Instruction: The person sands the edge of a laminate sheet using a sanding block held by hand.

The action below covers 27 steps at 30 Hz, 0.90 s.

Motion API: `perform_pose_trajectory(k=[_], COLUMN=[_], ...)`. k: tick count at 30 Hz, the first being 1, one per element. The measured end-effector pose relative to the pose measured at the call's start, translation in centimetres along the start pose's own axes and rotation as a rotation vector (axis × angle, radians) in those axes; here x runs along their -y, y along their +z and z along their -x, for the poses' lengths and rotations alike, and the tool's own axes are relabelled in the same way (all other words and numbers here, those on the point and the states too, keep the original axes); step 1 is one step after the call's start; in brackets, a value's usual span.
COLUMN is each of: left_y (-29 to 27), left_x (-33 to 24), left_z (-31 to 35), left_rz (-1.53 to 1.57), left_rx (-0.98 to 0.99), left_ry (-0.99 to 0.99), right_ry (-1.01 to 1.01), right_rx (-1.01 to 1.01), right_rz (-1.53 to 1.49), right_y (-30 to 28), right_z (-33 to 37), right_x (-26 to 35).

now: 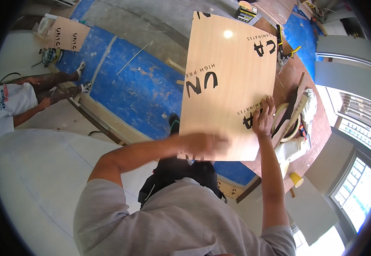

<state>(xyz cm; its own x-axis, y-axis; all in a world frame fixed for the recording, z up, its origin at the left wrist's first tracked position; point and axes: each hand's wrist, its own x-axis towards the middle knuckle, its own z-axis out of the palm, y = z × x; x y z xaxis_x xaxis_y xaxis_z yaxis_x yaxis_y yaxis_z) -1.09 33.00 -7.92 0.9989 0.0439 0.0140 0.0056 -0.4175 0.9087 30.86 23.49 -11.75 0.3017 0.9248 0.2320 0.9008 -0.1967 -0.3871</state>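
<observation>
A pale wood-grain laminate sheet (223, 55) with dark printed lettering lies in front of me, overlapping a reddish-brown worktop (285, 77). My right hand (263, 118) rests on the sheet near its right edge, fingers stretched out flat, a ring on one of them. Across the lower part of the sheet reaches my left hand (213, 145), smeared by motion. Whether it touches the surface or holds anything I cannot make out.
Right of the sheet, the worktop bears tape rolls (294, 123), a white plastic bottle (287, 150), a yellow cup (296, 179) and yellow-black hand tools (284, 51). Blue sheeting (138, 85) covers the floor. Another person (19, 100) is at the left, near a printed panel (68, 33).
</observation>
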Motion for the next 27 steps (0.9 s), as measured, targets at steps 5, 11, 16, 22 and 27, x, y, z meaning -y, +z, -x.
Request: perform_pose_trajectory(k=[5,11,16,22,27], left_y=[-17.0,-2.7,-2.6,0.7,2.7], left_x=[5.9,-5.3,-3.2,-0.8,2.8], left_z=[-2.8,5.8,10.7,8.0,7.5], left_rz=[-0.936,-0.493,-0.219,0.913,0.773], left_rx=[-0.629,-0.014,-0.749,-0.970,-1.012], left_ry=[-0.389,-0.437,-0.502,-0.567,-0.426], right_ry=[-0.033,-0.011,0.147,-0.241,-0.454], right_rx=[-0.024,-0.019,0.013,0.361,0.282], right_rz=[-0.015,0.021,0.321,0.004,0.131], right_y=[0.1,0.2,-1.0,4.2,9.4], right_z=[-0.4,0.3,-0.5,-2.6,-14.5], right_x=[0.4,0.1,3.9,23.3,23.0])
